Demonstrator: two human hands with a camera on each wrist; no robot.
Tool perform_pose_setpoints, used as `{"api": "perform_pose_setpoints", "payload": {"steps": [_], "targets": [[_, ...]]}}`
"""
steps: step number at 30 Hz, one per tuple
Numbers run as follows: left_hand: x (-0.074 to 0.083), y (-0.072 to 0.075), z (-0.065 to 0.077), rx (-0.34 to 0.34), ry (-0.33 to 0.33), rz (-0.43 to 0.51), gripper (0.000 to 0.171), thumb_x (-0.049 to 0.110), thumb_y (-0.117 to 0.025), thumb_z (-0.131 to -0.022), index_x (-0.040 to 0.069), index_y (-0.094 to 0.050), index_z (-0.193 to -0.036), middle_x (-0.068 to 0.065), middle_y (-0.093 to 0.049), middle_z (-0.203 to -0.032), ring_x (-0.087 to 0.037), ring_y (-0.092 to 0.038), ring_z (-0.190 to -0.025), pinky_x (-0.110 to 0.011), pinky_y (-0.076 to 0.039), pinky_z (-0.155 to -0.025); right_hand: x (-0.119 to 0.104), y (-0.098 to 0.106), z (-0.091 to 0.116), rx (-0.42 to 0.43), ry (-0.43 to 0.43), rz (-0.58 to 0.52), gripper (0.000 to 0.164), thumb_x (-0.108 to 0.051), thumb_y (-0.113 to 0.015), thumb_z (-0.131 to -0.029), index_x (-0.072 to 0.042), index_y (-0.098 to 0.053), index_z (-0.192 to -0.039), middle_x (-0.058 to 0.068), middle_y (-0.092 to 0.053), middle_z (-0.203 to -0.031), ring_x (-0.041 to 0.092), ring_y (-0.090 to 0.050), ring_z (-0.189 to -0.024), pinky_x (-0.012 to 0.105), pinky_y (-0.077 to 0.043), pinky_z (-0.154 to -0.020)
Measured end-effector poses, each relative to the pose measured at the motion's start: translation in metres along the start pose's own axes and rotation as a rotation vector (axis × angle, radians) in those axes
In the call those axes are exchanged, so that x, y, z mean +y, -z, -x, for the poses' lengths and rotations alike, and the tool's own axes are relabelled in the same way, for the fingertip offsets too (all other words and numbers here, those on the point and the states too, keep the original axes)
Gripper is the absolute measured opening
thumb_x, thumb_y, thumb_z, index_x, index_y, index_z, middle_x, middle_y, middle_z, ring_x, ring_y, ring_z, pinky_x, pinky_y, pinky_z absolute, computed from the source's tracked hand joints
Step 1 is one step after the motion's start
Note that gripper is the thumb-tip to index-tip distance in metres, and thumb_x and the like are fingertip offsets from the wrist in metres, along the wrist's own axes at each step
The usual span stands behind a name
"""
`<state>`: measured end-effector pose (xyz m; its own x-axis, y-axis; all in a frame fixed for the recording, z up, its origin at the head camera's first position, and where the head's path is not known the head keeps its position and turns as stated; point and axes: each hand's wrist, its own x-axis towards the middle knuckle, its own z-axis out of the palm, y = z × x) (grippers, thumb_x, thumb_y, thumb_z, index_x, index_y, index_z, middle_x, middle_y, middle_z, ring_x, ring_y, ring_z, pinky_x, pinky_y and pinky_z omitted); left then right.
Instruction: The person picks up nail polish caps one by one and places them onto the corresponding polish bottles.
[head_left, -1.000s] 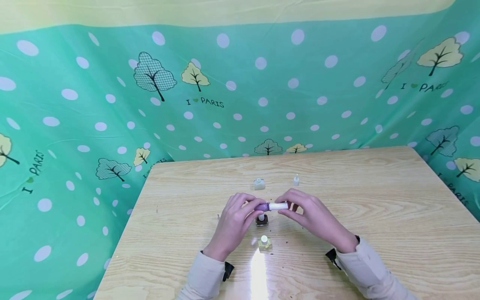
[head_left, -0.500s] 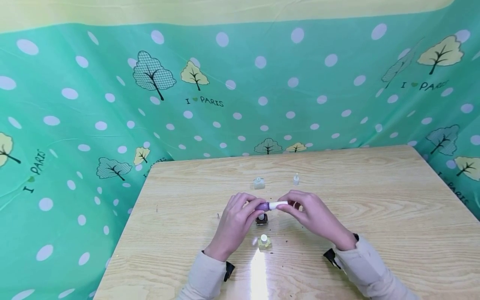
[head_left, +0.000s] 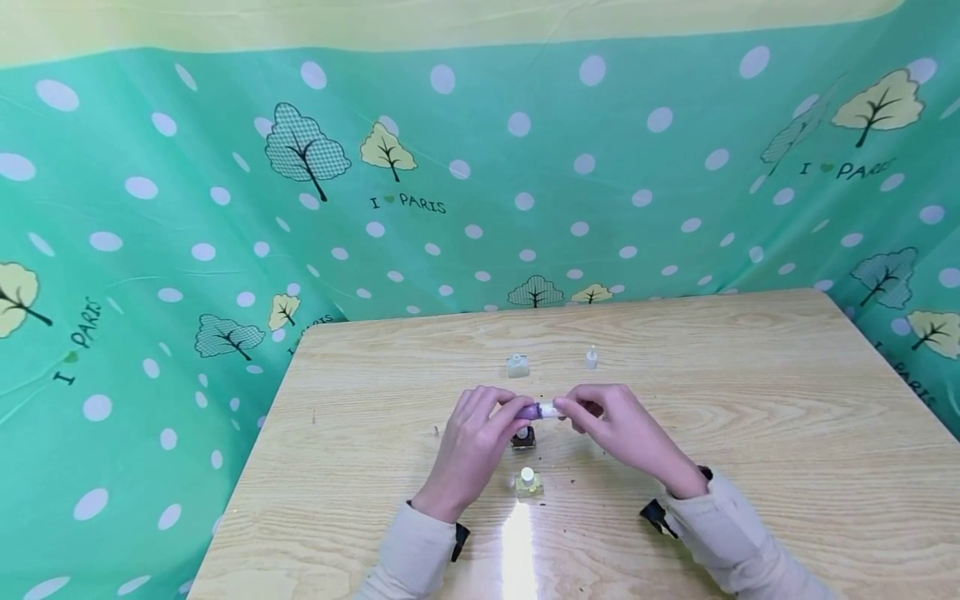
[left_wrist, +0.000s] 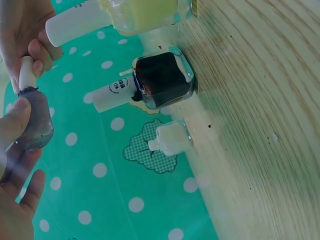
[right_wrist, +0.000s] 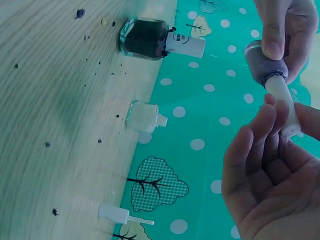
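Observation:
My left hand holds a small purple nail polish bottle tilted on its side above the table, thumb on one face of the glass. Its white cap points to the right and sits on the bottle's neck. My right hand pinches that cap between thumb and fingers. Just below the hands stands a dark nail polish bottle with a white cap. Nearer to me is a yellow nail polish bottle, also capped in white.
Farther back stands an uncapped whitish nail polish bottle. To its right a white cap with its brush upward stands on the wooden table. Dark specks dot the wood, and a green dotted cloth hangs behind.
My right fingers have shifted along the cap and curled more, so less of the white shows in the head view. The left hand and its bottle have barely moved.

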<state>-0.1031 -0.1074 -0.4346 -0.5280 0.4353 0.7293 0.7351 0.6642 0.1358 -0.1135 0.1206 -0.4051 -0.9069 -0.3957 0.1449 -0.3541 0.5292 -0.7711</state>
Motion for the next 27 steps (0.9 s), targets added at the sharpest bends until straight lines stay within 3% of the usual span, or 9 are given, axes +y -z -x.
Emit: {"api": "perform_pose_setpoints", "payload": {"steps": [6,12,17,27], "targets": [[-0.0001,-0.0003,-0.0009,-0.004,-0.027,-0.031,0.024,0.020,-0.074,-0.086,0.012,-0.072,-0.109,0.002,-0.065,-0.103,-0.012,-0.060,-0.091,-0.023,-0.050,-0.078,0.0003,-0.0008,0.0003,-0.015,-0.044,-0.026,0.034,-0.037,-0.055,-0.102,-0.017,-0.066,-0.077,0.001,-0.055,-0.062,0.005,-0.037,-0.051,0.022,-0.033,-0.046],[-0.0015,-0.0001,-0.0013,-0.013,-0.013,-0.024,0.025,0.020,-0.075,-0.087,0.012,-0.072,-0.110,0.002,-0.066,-0.104,-0.012,-0.061,-0.093,-0.023,-0.050,-0.080,0.0017,-0.0030,-0.0014,0.009,-0.032,-0.029,0.034,-0.036,-0.055,-0.102,-0.018,-0.066,-0.076,-0.002,-0.054,-0.063,0.005,-0.038,-0.051,0.022,-0.033,-0.045],[-0.0025,0.0007,-0.0025,-0.012,0.004,0.004,0.027,0.020,-0.078,-0.084,0.012,-0.072,-0.110,0.001,-0.068,-0.104,-0.012,-0.063,-0.094,-0.024,-0.050,-0.081,-0.0001,-0.0025,-0.0022,0.025,-0.020,-0.052,0.035,-0.036,-0.056,-0.102,-0.017,-0.062,-0.072,-0.003,-0.056,-0.065,0.006,-0.043,-0.054,0.023,-0.038,-0.047],[-0.0042,0.0020,-0.0083,-0.024,0.006,0.008,0.026,0.020,-0.080,-0.083,0.013,-0.073,-0.106,0.002,-0.073,-0.102,-0.012,-0.068,-0.093,-0.026,-0.054,-0.088,-0.0042,0.0009,-0.0032,0.031,-0.032,-0.080,0.026,-0.038,-0.059,-0.099,-0.020,-0.070,-0.084,-0.006,-0.060,-0.072,0.015,-0.058,-0.064,0.025,-0.047,-0.054]]}}
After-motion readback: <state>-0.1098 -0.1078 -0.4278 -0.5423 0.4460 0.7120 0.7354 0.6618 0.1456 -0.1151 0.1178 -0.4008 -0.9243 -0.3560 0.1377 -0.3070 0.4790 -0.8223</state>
